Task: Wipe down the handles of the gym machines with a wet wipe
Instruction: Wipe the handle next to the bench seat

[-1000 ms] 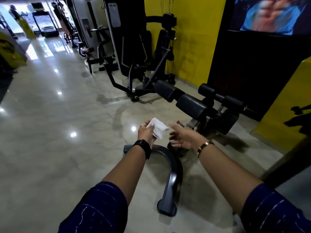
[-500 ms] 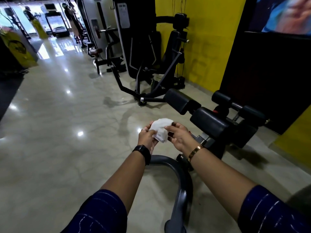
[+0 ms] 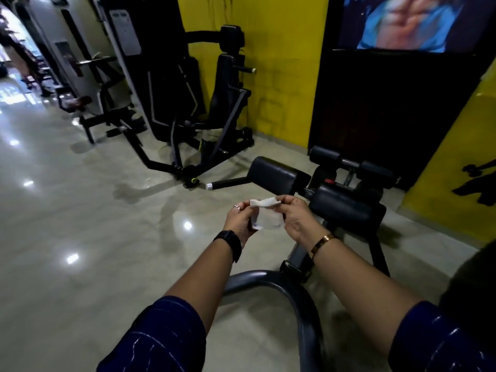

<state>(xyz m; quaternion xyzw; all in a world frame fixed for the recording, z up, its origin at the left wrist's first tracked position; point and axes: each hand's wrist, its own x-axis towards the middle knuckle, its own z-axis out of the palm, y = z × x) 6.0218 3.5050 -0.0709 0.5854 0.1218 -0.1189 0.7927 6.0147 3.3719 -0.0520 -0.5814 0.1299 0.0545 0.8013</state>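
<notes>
Left hand (image 3: 241, 221) and right hand (image 3: 296, 218), raised in front of the body, each pinch one side of a white wet wipe (image 3: 267, 214); thumb and fingertips close on its edges and stretch it between them as a folded square. The wipe hangs in the air, touching no machine. By its look it is light, thin and limp, with no stiffness of its own, and probably damp; it is best held by its corners or bunched into the palm, since a loose sheet would sag or crumple against a handle. Below the forearms curves a grey metal bar (image 3: 300, 299); just beyond the hands stands a black padded bench (image 3: 346, 202) with roller pads (image 3: 351, 163). A short handle with a silver end cap (image 3: 228, 183) projects from it to the left. The floor (image 3: 80, 224) is polished pale stone with bright reflections. Weight machines (image 3: 188, 103) line a yellow wall (image 3: 281, 63); a poster (image 3: 416, 22) hangs above a dark panel.
</notes>
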